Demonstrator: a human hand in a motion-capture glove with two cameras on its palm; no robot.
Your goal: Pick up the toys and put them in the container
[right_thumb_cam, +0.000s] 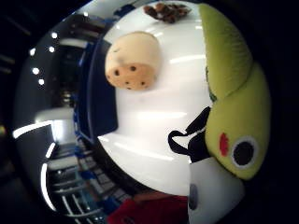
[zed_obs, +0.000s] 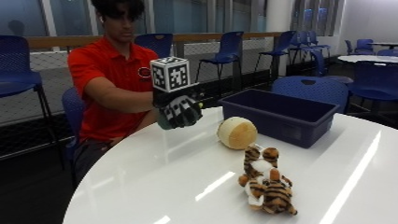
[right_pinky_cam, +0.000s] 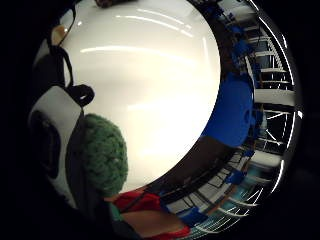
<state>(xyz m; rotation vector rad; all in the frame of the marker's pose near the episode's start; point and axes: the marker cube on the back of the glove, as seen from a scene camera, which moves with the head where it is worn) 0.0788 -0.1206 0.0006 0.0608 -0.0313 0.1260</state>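
nearest, a striped tiger toy [zed_obs: 266,183] lying on the glossy white tabletop [zed_obs: 155,182], streaked with ceiling-light reflections. further back, a round tan toy [zed_obs: 237,133] just beside the dark blue container [zed_obs: 280,115], with the gloved right hand [zed_obs: 179,112] raised above the tabletop, curled round a green plush toy [right_thumb_cam: 236,107]. beyond, blue chairs [zed_obs: 227,51] and windows.

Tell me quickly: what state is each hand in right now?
Right hand: raised above the table, fingers curled round a green plush toy.
Other hand: not in view, so it cannot be told.
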